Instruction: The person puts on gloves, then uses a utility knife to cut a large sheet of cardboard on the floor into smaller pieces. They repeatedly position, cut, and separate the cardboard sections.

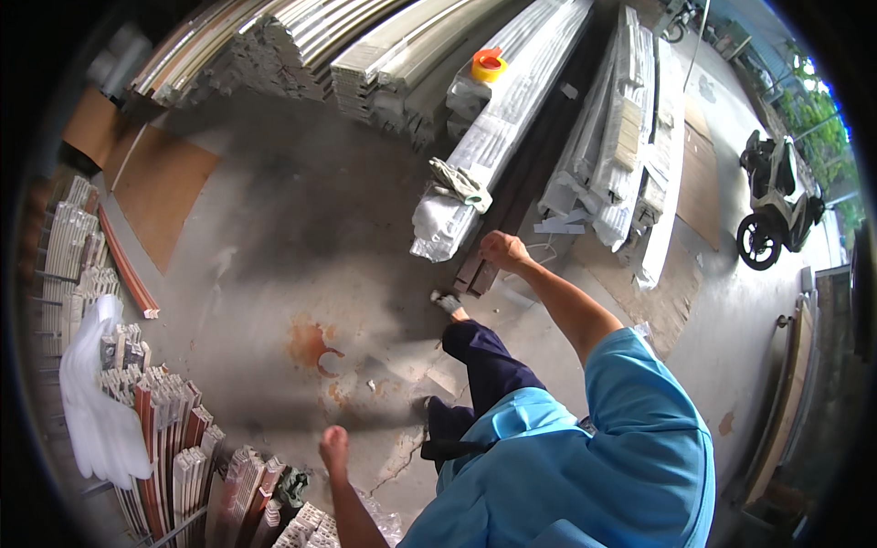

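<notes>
Head view: we see the plastic-wrapped bundle of profiles [508, 137], its near end just beyond our right hand [504, 248]. We judge it heavy and stiff, its film slippery, best gripped under that end. Our right hand is curled; so is our left hand [334, 447], well apart from the bundle; whether either holds anything, we cannot tell. Work gloves [461, 183] cover the bundle's near end, a tape roll [488, 73] sits farther along, and brown bars [473, 274] crowd its right.
</notes>
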A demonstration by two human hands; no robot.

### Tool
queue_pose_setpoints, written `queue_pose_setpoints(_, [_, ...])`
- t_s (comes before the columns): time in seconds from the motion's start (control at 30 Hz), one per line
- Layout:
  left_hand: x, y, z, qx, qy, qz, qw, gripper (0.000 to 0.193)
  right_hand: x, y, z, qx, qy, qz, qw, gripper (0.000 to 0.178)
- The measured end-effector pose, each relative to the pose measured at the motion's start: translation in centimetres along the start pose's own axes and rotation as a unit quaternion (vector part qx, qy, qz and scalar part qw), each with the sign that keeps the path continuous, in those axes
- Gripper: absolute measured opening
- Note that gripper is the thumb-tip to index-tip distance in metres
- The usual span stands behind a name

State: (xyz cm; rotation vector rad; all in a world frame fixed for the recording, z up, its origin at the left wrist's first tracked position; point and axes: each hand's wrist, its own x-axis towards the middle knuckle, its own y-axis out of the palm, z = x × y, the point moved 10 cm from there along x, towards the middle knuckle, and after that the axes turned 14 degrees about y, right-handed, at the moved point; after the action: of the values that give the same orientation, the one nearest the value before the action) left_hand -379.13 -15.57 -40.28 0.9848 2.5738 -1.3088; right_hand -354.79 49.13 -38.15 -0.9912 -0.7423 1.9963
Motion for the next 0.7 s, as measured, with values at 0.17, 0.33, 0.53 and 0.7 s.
queue_pose_setpoints(0.17, [11.9,2.4,-12.5,-0.285,-0.01,-0.06,0.957,0.022,15.1,1.6,-3.9,0.022,0.154,-0.085,0.984,0.066])
queue_pose_setpoints(0.33, [14.0,11.1,-20.7,-0.162,0.043,0.117,0.979,0.026,23.3,3.8,-5.2,-0.021,0.247,-0.091,0.965,0.09])
queue_pose_setpoints(0.53, [16.4,12.1,-23.3,-0.097,0.001,0.203,0.974,0.026,24.9,4.6,-4.7,-0.099,0.359,-0.061,0.926,0.058])
queue_pose_setpoints(0.7, [22.2,9.5,-27.7,-0.139,-0.019,0.123,0.982,0.026,25.9,5.6,0.8,-0.057,0.225,0.012,0.973,0.043])
